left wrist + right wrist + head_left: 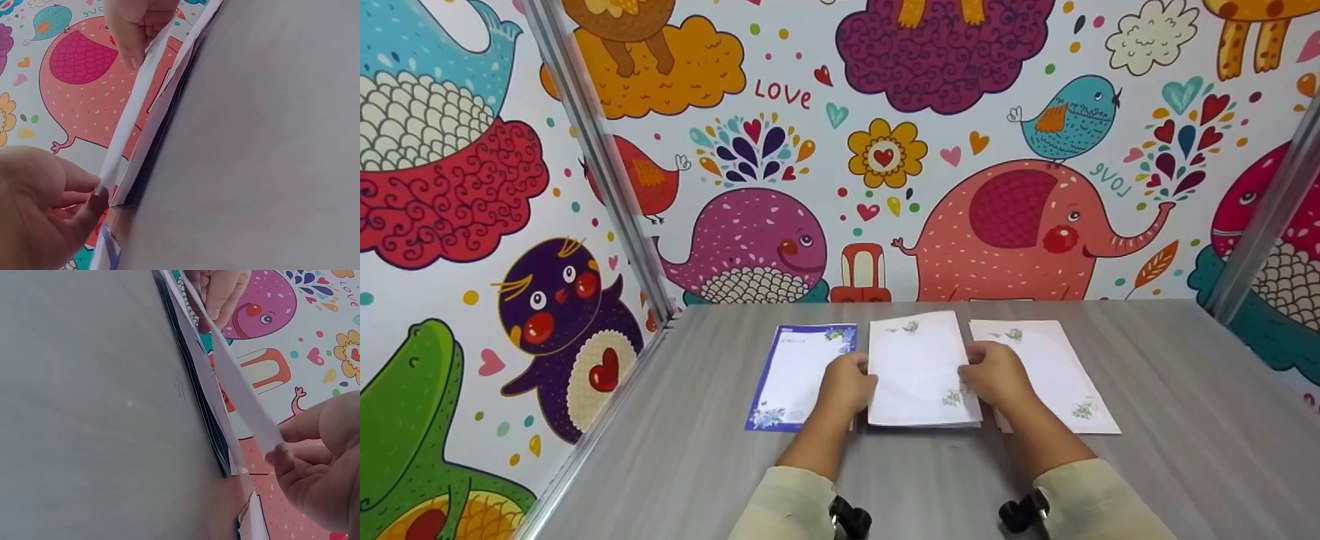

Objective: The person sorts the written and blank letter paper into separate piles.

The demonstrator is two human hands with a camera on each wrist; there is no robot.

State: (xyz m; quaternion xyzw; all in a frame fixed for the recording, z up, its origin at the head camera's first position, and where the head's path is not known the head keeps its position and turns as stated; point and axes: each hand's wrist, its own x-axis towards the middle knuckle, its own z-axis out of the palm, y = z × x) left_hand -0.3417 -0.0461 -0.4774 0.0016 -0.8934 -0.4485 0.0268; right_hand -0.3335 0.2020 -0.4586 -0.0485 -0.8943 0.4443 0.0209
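Observation:
A white sheet of letter paper (pixel 916 379) with small green floral prints in its corners is held between both hands. My left hand (pixel 847 384) pinches its left edge and my right hand (pixel 999 373) pinches the right edge. In the left wrist view the sheet (pixel 133 115) appears edge-on, raised above a paper stack (pixel 147 147). The right wrist view shows the gap between the held sheet (pixel 243 396) and the stack (pixel 211 394) too. Left of it lies blue-bordered paper (pixel 802 375); to the right, more floral paper (pixel 1061 382).
The papers lie in a row on a grey wood-grain table (pixel 682 465). Behind it stands a wall (pixel 885 247) printed with cartoon animals, with metal posts (pixel 607 165) at the corners. Dark camera mounts (pixel 851 517) sit at both sleeve cuffs.

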